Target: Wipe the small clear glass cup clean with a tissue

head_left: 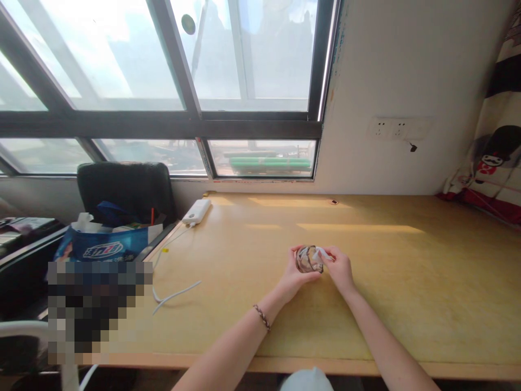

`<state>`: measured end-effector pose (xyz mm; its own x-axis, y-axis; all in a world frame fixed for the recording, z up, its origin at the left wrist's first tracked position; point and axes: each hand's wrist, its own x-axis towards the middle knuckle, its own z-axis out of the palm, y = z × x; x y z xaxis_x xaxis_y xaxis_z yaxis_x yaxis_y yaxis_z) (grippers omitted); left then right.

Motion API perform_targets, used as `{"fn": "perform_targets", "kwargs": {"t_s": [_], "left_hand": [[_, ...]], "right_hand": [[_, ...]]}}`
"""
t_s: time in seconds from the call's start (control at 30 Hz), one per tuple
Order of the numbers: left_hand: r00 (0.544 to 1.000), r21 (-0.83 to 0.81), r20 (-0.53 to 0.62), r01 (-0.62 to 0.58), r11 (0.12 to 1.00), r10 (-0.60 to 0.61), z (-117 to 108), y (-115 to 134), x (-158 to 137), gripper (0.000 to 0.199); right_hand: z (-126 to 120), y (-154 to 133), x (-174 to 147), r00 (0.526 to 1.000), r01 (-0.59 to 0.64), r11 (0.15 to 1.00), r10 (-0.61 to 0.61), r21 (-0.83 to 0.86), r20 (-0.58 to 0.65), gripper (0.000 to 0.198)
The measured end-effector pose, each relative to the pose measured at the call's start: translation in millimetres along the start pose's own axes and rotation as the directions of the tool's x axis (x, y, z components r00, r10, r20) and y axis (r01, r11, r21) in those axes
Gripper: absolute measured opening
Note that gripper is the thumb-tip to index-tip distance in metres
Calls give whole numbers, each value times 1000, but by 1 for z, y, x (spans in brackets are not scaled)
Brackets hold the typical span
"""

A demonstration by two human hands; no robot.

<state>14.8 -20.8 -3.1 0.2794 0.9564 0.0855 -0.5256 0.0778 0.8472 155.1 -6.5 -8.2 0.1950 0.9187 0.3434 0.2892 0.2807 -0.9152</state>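
My left hand [293,275] is wrapped round a small rounded object with a brown, cream and white pattern [306,260], perhaps a cup or jar; its exact kind is unclear. Between the fingers of my right hand [338,265] is a piece of white tissue or cloth [323,253], pinched against the upper right side of the patterned object. Both hands are just above the middle of the wooden table [407,304]. My left palm and fingers hide part of the object. A braided bracelet [261,317] circles my left wrist.
A white power strip or power bank [197,212] lies at the table's left edge, with a white cable [177,297] nearby. A small dark-and-pink item [334,202] is near the wall. Left of the table stand a black chair [126,187] and a blue bag [106,244].
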Motion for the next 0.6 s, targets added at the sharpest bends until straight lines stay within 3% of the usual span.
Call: {"fn": "perform_targets", "kwargs": {"t_s": [0.13,0.27,0.4,0.53,0.6], "left_hand": [[996,67,14,-91,994,90,4,1,-2,72],[988,204,52,-155,967,147,3,-1,-6,74],[938,340,-50,-308,888,344,-2,-9,-5,76],[917,378,19,-375,847,397,-9,-14,-1,73],[907,415,80,-407,813,414,-12,-15,0,71]], "right_hand": [[2,7,0,991,-133,991,132,20,26,24],[7,11,-4,964,-260,944,240,204,115,26],[10,0,-11,872,-473,794,360,382,332,26],[10,-17,-15,775,-585,684,315,435,547,30],[8,-22,-16,774,-580,693,303,429,557,29]]}}
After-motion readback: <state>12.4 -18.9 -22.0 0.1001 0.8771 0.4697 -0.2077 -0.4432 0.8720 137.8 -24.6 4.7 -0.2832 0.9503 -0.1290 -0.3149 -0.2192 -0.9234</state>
